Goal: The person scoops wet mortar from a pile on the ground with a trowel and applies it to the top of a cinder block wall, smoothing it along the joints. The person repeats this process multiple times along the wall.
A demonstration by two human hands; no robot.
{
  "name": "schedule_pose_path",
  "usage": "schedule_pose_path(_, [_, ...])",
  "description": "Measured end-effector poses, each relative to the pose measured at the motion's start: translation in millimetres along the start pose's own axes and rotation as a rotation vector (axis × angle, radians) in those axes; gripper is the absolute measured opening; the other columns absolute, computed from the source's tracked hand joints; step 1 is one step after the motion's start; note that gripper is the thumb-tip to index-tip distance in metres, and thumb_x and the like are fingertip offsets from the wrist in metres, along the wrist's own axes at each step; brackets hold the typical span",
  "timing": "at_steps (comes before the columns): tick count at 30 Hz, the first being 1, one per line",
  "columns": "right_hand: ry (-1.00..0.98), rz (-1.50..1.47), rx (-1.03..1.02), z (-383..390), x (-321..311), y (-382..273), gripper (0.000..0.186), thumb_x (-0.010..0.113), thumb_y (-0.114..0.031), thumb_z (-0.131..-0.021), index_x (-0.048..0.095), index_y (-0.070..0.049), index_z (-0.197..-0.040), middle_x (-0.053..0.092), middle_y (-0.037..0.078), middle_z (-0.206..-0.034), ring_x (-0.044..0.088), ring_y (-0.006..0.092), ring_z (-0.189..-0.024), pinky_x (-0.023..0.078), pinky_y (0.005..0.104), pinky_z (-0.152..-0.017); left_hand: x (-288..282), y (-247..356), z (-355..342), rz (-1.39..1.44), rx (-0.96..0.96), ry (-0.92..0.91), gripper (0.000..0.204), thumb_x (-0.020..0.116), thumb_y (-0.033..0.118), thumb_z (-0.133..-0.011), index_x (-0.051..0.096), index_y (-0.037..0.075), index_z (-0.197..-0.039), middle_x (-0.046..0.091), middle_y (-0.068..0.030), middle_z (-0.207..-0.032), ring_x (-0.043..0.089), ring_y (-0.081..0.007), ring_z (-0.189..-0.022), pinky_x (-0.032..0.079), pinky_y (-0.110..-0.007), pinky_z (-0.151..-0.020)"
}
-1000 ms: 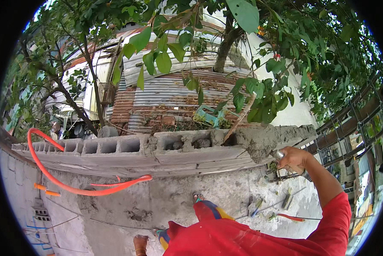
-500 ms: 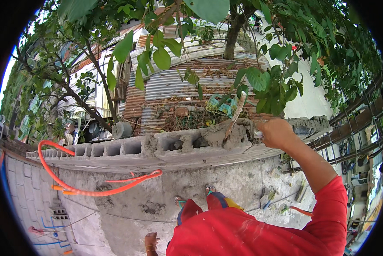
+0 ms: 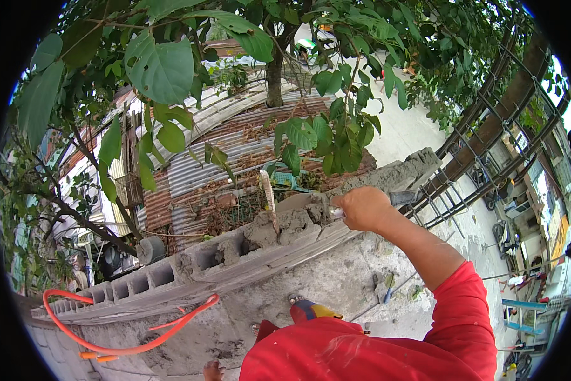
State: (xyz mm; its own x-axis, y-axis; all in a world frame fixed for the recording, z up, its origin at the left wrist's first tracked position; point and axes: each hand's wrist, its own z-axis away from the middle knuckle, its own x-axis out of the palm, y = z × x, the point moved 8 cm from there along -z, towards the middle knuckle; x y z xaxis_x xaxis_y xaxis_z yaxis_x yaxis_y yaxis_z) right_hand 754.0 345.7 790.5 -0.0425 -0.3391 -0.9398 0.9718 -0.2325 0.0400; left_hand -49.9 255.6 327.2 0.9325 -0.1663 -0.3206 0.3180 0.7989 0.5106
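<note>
- Your left hand (image 3: 213,370) hangs low at the near edge, well apart from the wall. Part of it is cut off, so I cannot tell if it holds anything.
- The grey mix (image 3: 282,223) sits on top of the wall, just left of your other hand. It looks wet, soft and heavy, so it may sag or stick.
- A pale rod (image 3: 269,197) stands up in the mix, tilted a bit. It looks stiff.
- Your right hand (image 3: 365,208) is curled tight around a tool (image 3: 405,198). It looks stiff and fairly light. Hold it by the grey handle; wet mix could make that slippery.
- On the left, an orange hose (image 3: 133,349) loops out by the wall.
- The block wall (image 3: 253,270) runs from near left to far right. It looks rough and hard, with open holes at the left; thin edges might chip.
- Rusty roof sheets (image 3: 199,174) lie on the far side.
- The bare floor (image 3: 349,270) gives you room on the near side.
- Metal bars (image 3: 482,124) crowd the right end.
</note>
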Motion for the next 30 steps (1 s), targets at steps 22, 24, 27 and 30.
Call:
schedule_pose_path(22, [0.151,-0.719,0.465,101.2,97.5,-68.5,0.056,0.072,-0.034,-0.09,0.062,0.009,-0.123,0.07,0.036,-0.109,0.067,0.0522,-0.109,0.053,0.0521,-0.096,-103.0,21.2,-44.3,-0.416,0.026,-0.147,0.035,0.071,0.027,-0.098,0.064,0.005,-0.125,0.072,-0.0096,-0.098,0.076,-0.0268,-0.079,0.051,-0.035,-0.052])
schedule_pose_path(24, [0.129,-0.836,0.569,117.1,120.7,-101.1,0.061,0.072,-0.036,-0.091,0.059,0.012,-0.125,0.069,0.038,-0.11,0.066,0.0528,-0.112,0.052,0.0517,-0.098,-117.3,27.7,-78.2,-0.418,0.012,-0.183,0.034,0.068,0.027,-0.099,0.065,0.005,-0.124,0.073,-0.0115,-0.101,0.076,-0.0293,-0.082,0.053,-0.039,-0.06])
schedule_pose_path(27, [0.038,-0.907,0.667,126.1,129.3,-162.6,0.063,0.071,-0.037,-0.091,0.056,0.013,-0.126,0.068,0.038,-0.108,0.067,0.0514,-0.111,0.052,0.0509,-0.097,-161.7,21.6,-121.8,-0.318,-0.098,-0.218,0.032,0.062,0.028,-0.099,0.066,0.005,-0.121,0.075,-0.0142,-0.108,0.075,-0.0327,-0.088,0.056,-0.046,-0.072])
schedule_pose_path(30, [0.067,-0.823,0.7,122.4,116.4,-227.8,0.053,0.073,-0.029,-0.092,0.056,0.011,-0.122,0.071,0.029,-0.095,0.075,0.0368,-0.083,0.058,0.0454,-0.078,-188.6,21.5,-157.2,-0.32,-0.108,-0.199,0.031,0.062,0.028,-0.099,0.064,0.007,-0.123,0.073,-0.0116,-0.109,0.074,-0.0299,-0.087,0.054,-0.045,-0.068])
